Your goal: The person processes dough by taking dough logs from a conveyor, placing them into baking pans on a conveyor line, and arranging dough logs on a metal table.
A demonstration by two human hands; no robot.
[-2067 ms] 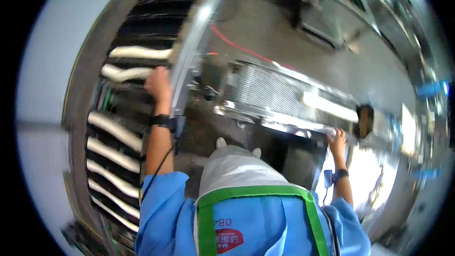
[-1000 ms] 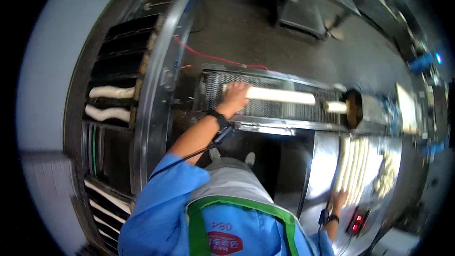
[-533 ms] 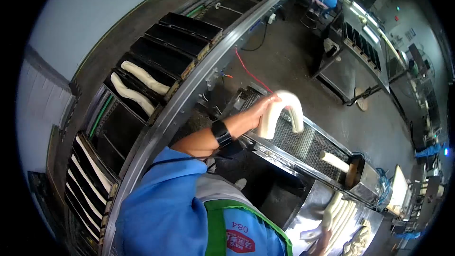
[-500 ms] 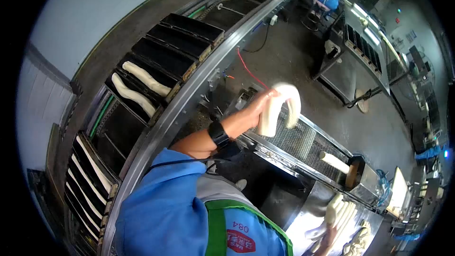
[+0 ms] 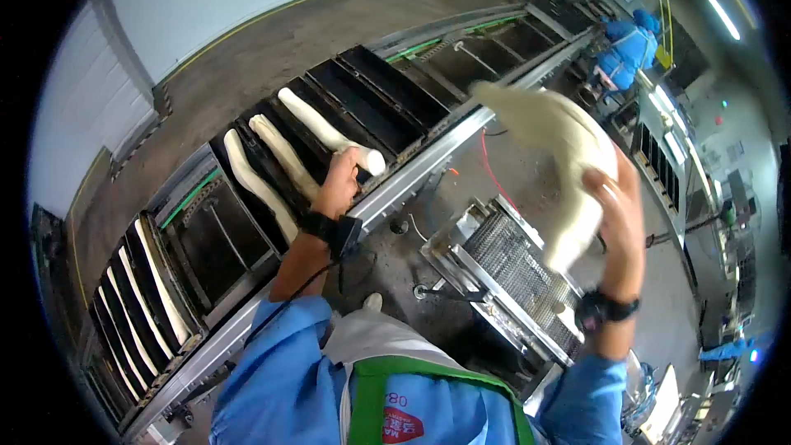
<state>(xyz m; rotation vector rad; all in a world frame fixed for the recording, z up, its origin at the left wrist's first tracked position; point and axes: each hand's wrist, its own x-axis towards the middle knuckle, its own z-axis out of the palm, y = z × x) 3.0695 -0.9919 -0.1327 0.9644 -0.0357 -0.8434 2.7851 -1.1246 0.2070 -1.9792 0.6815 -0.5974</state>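
My left hand (image 5: 339, 181) is closed round the near end of a pale dough strip (image 5: 317, 122), which lies along a black tin compartment on the conveyor. Two more strips, one of them a dough strip (image 5: 255, 177), lie in the compartments to its left. Raised at the right, my right hand (image 5: 614, 198) grips a thick, drooping dough roll (image 5: 568, 136), whose far end is blurred and reaches up toward the rail. Black tins (image 5: 387, 91) without dough stand just right of my left hand.
A metal rail (image 5: 412, 177) edges the conveyor. More filled tins (image 5: 144, 305) sit at the lower left. Below my right hand is a mesh belt (image 5: 515, 259) on a metal frame. A person in blue (image 5: 630, 53) is at the upper right.
My left hand has moved from over the mesh belt to the tins, where a third strip now lies. My right hand has come up from the steel table with a dough roll. The view has turned.
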